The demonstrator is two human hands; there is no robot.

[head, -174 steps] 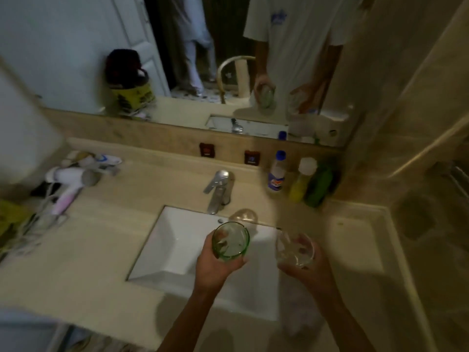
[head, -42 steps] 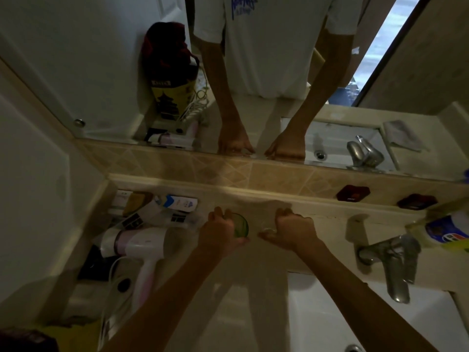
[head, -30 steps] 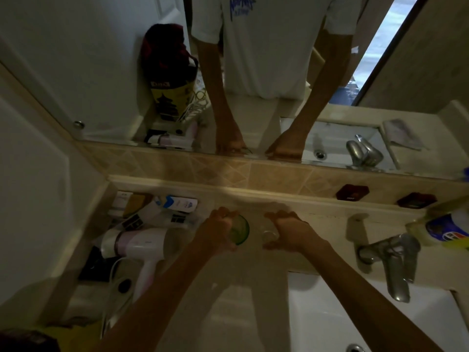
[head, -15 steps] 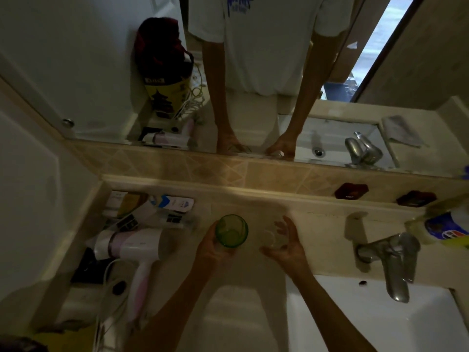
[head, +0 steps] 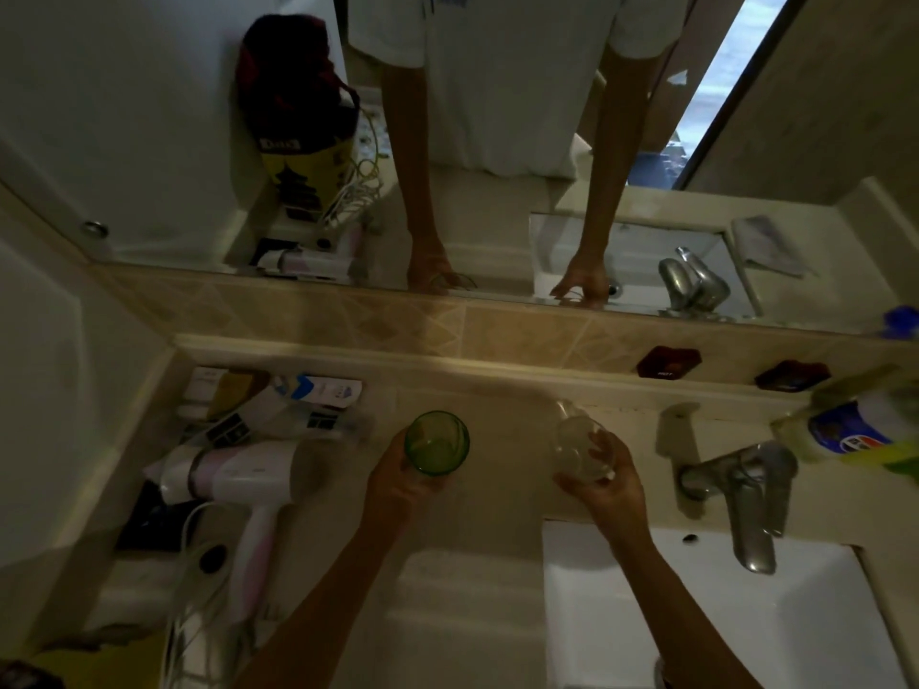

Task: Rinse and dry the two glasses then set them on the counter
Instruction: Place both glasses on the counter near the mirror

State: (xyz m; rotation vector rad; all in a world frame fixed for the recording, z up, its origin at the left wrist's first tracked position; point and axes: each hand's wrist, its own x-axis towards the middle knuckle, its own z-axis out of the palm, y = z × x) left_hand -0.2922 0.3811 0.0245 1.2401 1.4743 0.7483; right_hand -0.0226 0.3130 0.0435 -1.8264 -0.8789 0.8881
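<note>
Green glass is held upright in the left hand, its open mouth facing up toward the camera and its long axis roughly vertical; the fingers are curled round its lower wall from the near side. Whether its base rests on the counter or is lifted just off it cannot be told. A clear glass is gripped by the right hand, the fingers wrapped round its near end. This glass is tilted, its long axis leaning away from the person toward the back ledge, and it is blurred, so which end is the mouth cannot be told. The two glasses are kept apart, with bare counter between them, above the stretch of counter to the left of the white sink. The right forearm is stretched over the sink's left corner. A chrome faucet is seen to the right of the clear glass. A pink and white hair dryer is lying on the counter to the left of the green glass. Both arms are reflected in the mirror behind the ledge.
</note>
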